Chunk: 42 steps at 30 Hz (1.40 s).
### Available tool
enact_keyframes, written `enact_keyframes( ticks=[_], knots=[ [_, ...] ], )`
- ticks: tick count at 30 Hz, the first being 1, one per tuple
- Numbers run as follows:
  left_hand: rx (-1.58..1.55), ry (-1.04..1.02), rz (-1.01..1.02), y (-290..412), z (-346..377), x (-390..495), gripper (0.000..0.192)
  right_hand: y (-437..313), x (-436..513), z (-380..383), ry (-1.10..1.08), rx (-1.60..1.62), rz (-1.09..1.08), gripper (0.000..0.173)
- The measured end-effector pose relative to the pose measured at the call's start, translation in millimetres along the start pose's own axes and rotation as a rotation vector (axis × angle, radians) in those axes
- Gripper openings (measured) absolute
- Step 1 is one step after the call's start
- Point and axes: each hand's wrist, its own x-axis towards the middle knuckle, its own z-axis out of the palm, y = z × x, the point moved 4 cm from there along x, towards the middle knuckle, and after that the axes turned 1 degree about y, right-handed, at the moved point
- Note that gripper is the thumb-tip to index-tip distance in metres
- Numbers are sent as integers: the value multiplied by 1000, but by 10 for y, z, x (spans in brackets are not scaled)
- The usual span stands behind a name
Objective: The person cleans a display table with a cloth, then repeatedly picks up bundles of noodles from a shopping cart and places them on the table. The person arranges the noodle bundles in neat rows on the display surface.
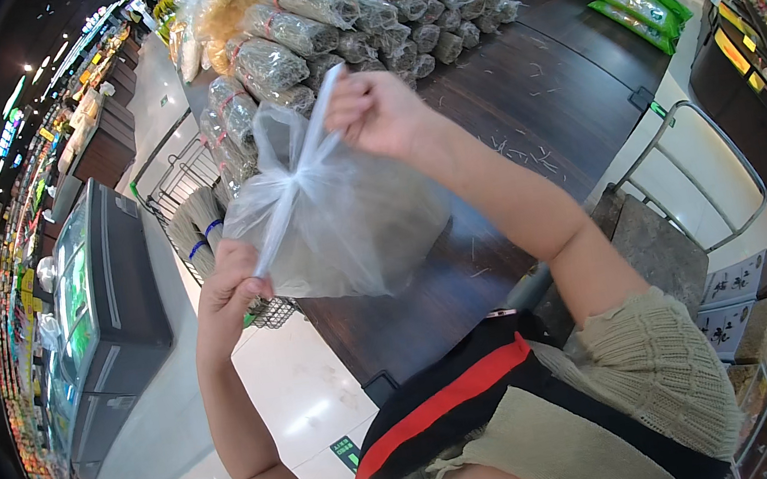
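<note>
A clear plastic bag lies in front of me on the dark wooden table, its handles drawn into a knot at the top. My left hand grips one handle end, low and to the left. The other handle end is pinched in my right hand, higher up and to the right, so the plastic is stretched taut between them. Greyish-brown contents show dimly through the bag; I cannot tell what they are. Behind it, wrapped bundles of dry noodles with red bands are piled up.
A wire shopping cart with blue-banded noodle bundles stands left of the table. Green packets lie at the far right corner. A metal-framed chair is on the right. Freezer cabinets line the left aisle. Noodle scraps litter the tabletop.
</note>
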Motion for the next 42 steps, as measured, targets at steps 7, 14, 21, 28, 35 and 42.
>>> enact_keyframes(
  ticks=[7, 14, 21, 28, 35, 42],
  knots=[
    [-651, 58, -170, -80, 152, -220, 36, 80, -269, -65, 319, -69, -274, 33],
    [-367, 269, 40, 683, 157, 278, 95, 853, -257, 1054, -340, -1645, -375, 40],
    [-831, 179, -175, 534, 201, 140, 74, 445, -316, 719, -14, -1461, -307, 19],
    [-173, 200, -435, 126, 317, -364, 12, 253, -508, -3, 151, -1223, -390, 30],
    [-199, 433, -87, 442, 328, -405, 28, 651, -694, 154, -203, -2567, -420, 28],
    [-265, 860, -205, 395, 268, -710, 44, -897, -1198, 874, 543, -1729, -1107, 32]
  ],
)
